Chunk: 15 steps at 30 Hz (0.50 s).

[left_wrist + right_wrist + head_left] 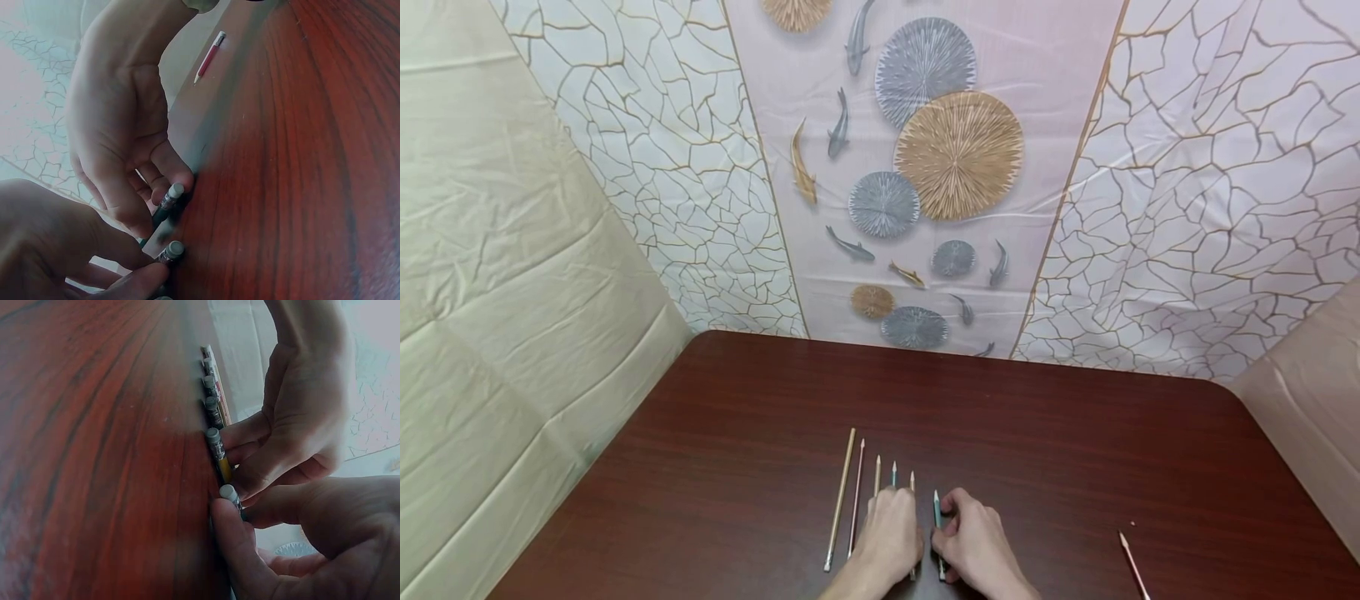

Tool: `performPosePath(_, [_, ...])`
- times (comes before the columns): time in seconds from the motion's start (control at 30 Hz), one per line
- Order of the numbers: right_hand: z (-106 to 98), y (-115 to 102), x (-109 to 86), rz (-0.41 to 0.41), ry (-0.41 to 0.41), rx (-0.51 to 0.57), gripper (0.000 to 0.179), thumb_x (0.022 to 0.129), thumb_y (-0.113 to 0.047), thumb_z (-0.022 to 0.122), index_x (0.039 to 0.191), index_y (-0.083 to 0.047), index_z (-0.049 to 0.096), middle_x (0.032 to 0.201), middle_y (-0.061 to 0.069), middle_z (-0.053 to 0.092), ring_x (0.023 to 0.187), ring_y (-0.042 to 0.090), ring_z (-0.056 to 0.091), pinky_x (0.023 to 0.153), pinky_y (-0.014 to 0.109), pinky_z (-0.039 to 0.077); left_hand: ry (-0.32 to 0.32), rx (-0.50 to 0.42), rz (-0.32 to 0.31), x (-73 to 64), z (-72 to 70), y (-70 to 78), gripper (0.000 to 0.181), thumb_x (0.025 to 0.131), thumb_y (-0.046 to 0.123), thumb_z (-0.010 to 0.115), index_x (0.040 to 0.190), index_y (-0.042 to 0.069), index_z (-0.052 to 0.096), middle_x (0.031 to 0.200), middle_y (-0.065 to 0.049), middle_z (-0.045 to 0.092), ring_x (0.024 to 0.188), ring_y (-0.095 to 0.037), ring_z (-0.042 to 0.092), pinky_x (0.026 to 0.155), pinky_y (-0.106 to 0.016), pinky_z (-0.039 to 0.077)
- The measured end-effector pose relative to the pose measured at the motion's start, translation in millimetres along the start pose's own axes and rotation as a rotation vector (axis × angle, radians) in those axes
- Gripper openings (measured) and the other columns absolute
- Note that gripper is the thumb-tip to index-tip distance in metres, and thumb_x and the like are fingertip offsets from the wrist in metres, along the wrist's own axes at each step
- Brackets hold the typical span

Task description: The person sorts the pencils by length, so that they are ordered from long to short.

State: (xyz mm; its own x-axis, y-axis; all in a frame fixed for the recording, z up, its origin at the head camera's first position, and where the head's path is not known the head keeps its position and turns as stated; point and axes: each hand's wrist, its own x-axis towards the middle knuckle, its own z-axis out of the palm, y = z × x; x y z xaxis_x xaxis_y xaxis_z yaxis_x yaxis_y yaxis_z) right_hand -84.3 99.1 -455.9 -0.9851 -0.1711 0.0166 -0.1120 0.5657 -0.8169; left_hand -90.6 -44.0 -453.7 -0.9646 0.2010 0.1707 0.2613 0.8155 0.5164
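My left hand pinches a yellow pencil near its eraser end, the sharpened tip pointing away. Just to its right, my right hand grips a teal pencil between thumb and fingers. In the left wrist view the two eraser ends lie side by side, low against the table. Left of my left hand, in a row, are a long gold pencil, a pink pencil, a gold-toned pencil and a blue pencil; the hand partly hides the last two.
Another pink pencil lies apart at the right, with a tiny crumb near its tip. The dark wooden table has a patterned cloth wall behind it and plain cloth at the left side.
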Motion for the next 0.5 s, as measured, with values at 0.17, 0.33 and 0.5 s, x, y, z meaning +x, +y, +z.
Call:
performPosePath(0.17, [2.1, -1.5, 0.2, -0.027, 0.010, -0.023, 0.024, 0.073, 0.004, 0.066, 0.095, 0.002, 0.058, 0.064, -0.003, 0.057, 0.034, 0.006, 0.052, 0.043, 0.026, 0.046, 0.014, 0.002, 0.008, 0.2, 0.6, -0.7, 0.009, 0.065, -0.006, 0.064, 0.067, 0.002, 0.060, 0.065, -0.009, 0.055, 0.054, -0.015, 0.053, 0.045, -0.027, 0.043])
performPosePath(0.33, [3.4, -2.6, 0.1, -0.026, 0.015, -0.035, 0.024, 0.073, 0.004, 0.065, 0.095, 0.002, 0.058, 0.062, -0.005, 0.057, 0.034, 0.005, 0.052, 0.043, 0.026, 0.046, 0.025, 0.006, 0.012, 0.4, 1.5, -1.0, 0.011, 0.065, -0.005, 0.063, 0.066, 0.004, 0.058, 0.062, -0.007, 0.055, 0.052, -0.013, 0.050, 0.042, -0.027, 0.041])
performPosePath(0.5, [4.9, -2.0, 0.0, -0.033, 0.026, -0.041, 0.024, 0.072, 0.003, 0.066, 0.094, 0.002, 0.057, 0.061, -0.006, 0.057, 0.034, 0.005, 0.051, 0.043, 0.026, 0.046, 0.020, -0.022, 0.005, -0.1, 0.9, -0.3, 0.015, 0.066, -0.008, 0.063, 0.065, 0.004, 0.056, 0.058, -0.003, 0.049, 0.049, -0.011, 0.046, 0.040, -0.025, 0.038])
